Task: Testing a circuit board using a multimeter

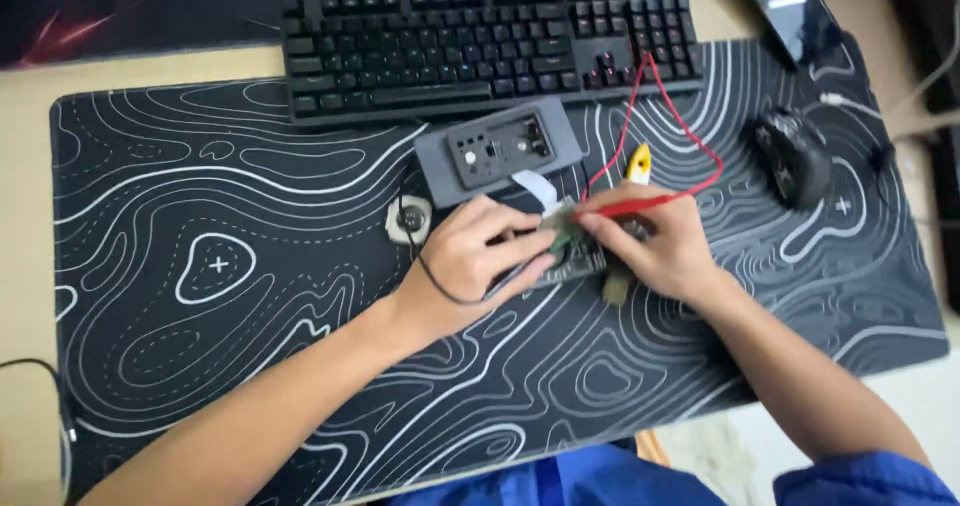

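My left hand (478,256) grips a black test probe, its thin black lead looping back over my wrist, with the tip on a small green circuit board (572,250) lying on the desk mat. My right hand (655,246) holds a red test probe (630,207) whose red wire (690,131) curls up toward the keyboard; its tip meets the same board. A white ribbon cable (535,188) runs from the board toward a grey electronics box (498,148) just behind my hands.
A black keyboard (480,41) lies at the back of the black desk mat with white contour lines (220,266). A black mouse (795,156) rests to the right, a dark phone (785,6) at the top right. A small round part (410,219) sits left of my hands, yellow-handled cutters (637,163) behind them.
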